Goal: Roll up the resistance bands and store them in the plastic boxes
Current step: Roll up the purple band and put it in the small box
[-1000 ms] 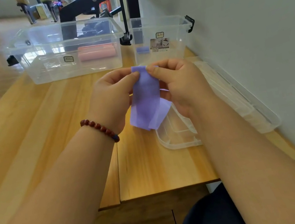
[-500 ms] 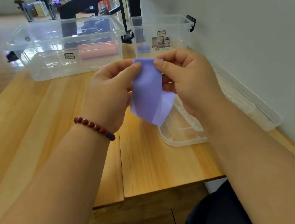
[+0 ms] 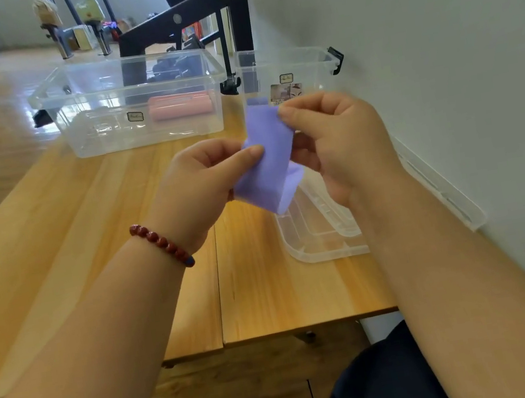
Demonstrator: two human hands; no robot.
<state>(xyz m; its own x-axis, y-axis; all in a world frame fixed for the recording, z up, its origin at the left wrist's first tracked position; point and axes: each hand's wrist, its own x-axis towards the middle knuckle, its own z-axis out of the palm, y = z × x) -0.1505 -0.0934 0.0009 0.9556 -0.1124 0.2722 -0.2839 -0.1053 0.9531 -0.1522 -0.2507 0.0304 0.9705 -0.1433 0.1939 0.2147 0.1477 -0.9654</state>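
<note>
A purple resistance band (image 3: pixel 270 159) hangs folded in the air above the wooden table (image 3: pixel 85 228). My left hand (image 3: pixel 202 181) pinches its left edge about midway down. My right hand (image 3: pixel 331 138) pinches its top right corner, higher than the left. A large clear plastic box (image 3: pixel 138 129) stands at the back with a rolled pink band (image 3: pixel 181 105) inside. To its right stands a smaller clear box (image 3: pixel 308 66), and a rolled purple band (image 3: pixel 257 100) shows through its wall.
Two clear lids (image 3: pixel 315 235) lie on the table by the grey wall on the right, partly under my right forearm. A black frame (image 3: pixel 188 13) rises behind the boxes. The table's near edge runs just in front of my lap.
My left hand has slid down the band's left edge while my right hand has stayed at the top corner. The band now sits tilted between them.
</note>
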